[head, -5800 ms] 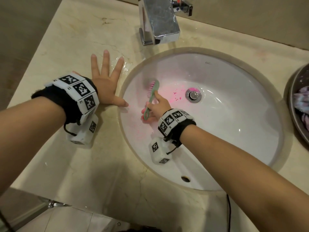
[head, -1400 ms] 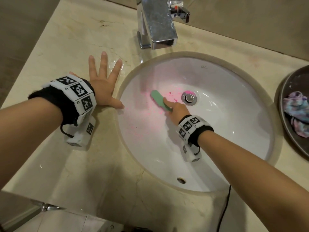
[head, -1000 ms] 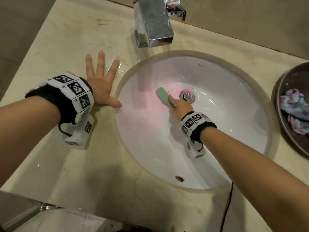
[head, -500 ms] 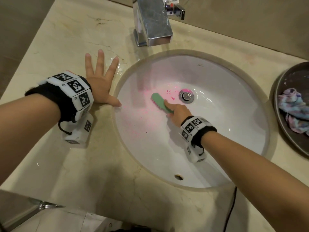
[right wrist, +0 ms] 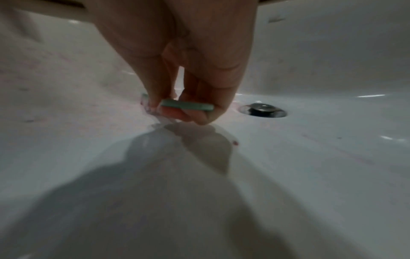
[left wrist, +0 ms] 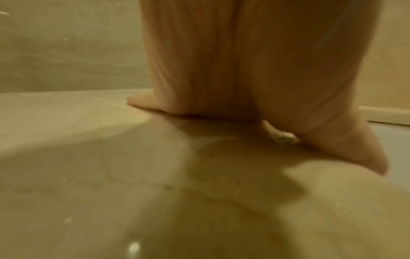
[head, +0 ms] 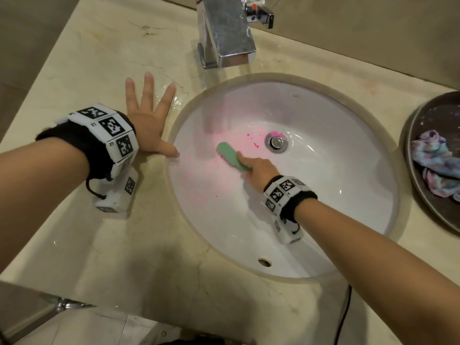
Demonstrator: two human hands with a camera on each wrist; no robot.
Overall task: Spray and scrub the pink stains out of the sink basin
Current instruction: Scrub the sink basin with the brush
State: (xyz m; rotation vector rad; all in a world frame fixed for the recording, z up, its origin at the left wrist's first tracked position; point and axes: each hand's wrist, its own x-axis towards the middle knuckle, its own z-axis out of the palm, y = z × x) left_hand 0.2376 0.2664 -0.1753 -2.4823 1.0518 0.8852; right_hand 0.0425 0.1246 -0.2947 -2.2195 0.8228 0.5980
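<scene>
Pink stains (head: 211,170) speckle the left slope of the white oval sink basin (head: 336,195), spreading toward the chrome drain (head: 276,143). My right hand (head: 258,171) grips a green plastic scrub brush (head: 231,156), fingers curled round its handle, bristles down on the porcelain just left of the drain. My left hand (head: 149,125) lies flat on the beige marble counter (head: 112,245), fingers spread wide, thumb at the basin's rim.

Faucet (head: 227,33) overhanging basin's (head: 336,195) far rim
</scene>
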